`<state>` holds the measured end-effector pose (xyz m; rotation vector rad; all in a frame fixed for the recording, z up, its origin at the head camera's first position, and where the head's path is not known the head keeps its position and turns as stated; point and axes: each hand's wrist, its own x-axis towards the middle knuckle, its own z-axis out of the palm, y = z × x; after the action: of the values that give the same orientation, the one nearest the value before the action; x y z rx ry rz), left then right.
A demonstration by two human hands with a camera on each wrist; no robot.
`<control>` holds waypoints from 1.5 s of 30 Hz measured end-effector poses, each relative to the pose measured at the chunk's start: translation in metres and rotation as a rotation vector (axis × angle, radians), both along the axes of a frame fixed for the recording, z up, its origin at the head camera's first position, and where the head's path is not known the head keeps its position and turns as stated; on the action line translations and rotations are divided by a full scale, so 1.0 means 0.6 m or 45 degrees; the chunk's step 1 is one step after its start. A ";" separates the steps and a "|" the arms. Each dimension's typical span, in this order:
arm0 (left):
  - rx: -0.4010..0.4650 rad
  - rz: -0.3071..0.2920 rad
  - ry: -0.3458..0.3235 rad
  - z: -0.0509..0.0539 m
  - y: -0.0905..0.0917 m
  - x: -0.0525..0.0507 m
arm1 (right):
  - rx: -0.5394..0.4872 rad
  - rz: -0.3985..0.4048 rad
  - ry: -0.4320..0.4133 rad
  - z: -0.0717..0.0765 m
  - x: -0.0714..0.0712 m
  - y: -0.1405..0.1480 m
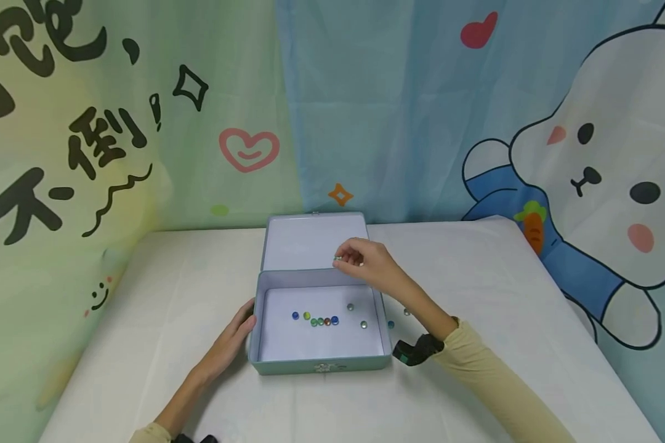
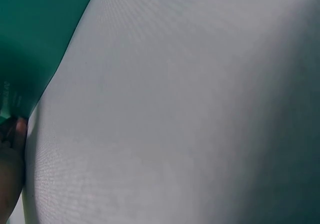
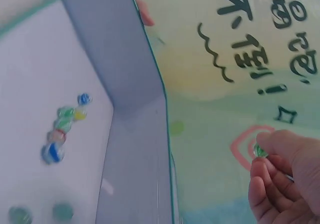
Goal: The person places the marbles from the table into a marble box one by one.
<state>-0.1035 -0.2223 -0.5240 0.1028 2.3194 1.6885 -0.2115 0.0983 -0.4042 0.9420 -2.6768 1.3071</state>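
A hinged tin box (image 1: 324, 367) with a pale green outside stands with its lid (image 1: 299, 243) folded back. Several coloured glass marbles (image 1: 335, 320) lie on its floor, some in a short row. My left hand (image 1: 234, 335) rests against the box's left wall, fingers along the outside. In the left wrist view, only part of that hand (image 2: 11, 169) shows beside the green wall. Above the box's back edge, my right hand (image 1: 367, 261) pinches a green marble (image 3: 259, 151) between thumb and fingertip. Another small shiny bit shows among its curled fingers, too little to identify.
Two loose marbles, a blue one (image 1: 390, 324) and a clear one (image 1: 407, 312), lie on the white cloth right of the box, near my right forearm. A printed curtain (image 1: 343, 123) hangs behind the table. The front clasp (image 1: 324, 368) faces me.
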 end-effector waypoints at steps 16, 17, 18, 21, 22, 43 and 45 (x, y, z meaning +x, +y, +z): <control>0.012 0.026 0.013 -0.002 0.002 -0.005 | 0.252 0.704 -0.070 -0.060 -0.056 -0.159; 0.005 0.033 0.010 -0.002 0.002 -0.005 | 0.276 0.726 -0.078 -0.065 -0.056 -0.164; 0.002 0.035 0.006 -0.002 0.002 -0.005 | 0.301 0.745 -0.081 -0.070 -0.055 -0.168; -0.015 0.032 0.000 -0.001 0.003 -0.004 | 0.376 0.777 -0.091 -0.082 -0.052 -0.180; -0.010 0.034 -0.002 -0.001 0.004 -0.004 | 0.402 0.781 -0.098 -0.086 -0.050 -0.183; 0.023 0.042 -0.005 -0.003 0.002 -0.005 | 0.562 0.695 -0.141 -0.140 -0.046 -0.205; 0.023 0.043 -0.003 -0.003 0.001 -0.005 | 0.561 0.690 -0.136 -0.141 -0.046 -0.206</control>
<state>-0.1067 -0.2215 -0.5257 0.0661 2.3171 1.7249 -0.2393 -0.0253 -0.4886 1.7908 -2.9764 0.8256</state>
